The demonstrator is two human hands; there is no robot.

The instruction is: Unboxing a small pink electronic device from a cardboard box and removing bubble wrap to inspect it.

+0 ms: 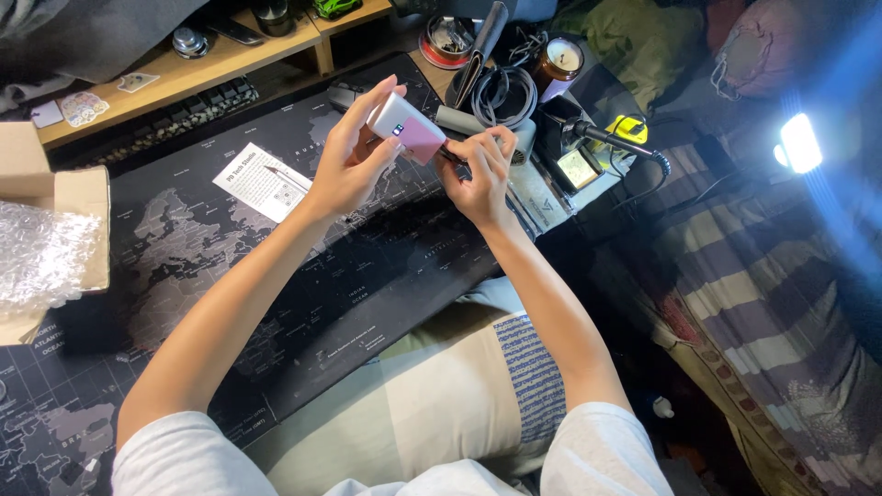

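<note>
My left hand (347,163) holds a small white and pink boxy device (406,128) up over the dark world-map desk mat (211,248). My right hand (480,170) meets the device's lower right end, its fingers pinched on a thin dark tool (449,155) that touches the device there. The tool's tip is hidden by my fingers. Both hands hover above the mat, near its far edge.
A printed paper slip (262,181) lies on the mat. An open cardboard box with bubble wrap (46,248) sits at left. Coiled cables (503,92), a soldering station (577,156), a candle jar (560,61) and a wooden shelf (211,55) crowd the far side. A bright lamp (799,143) shines right.
</note>
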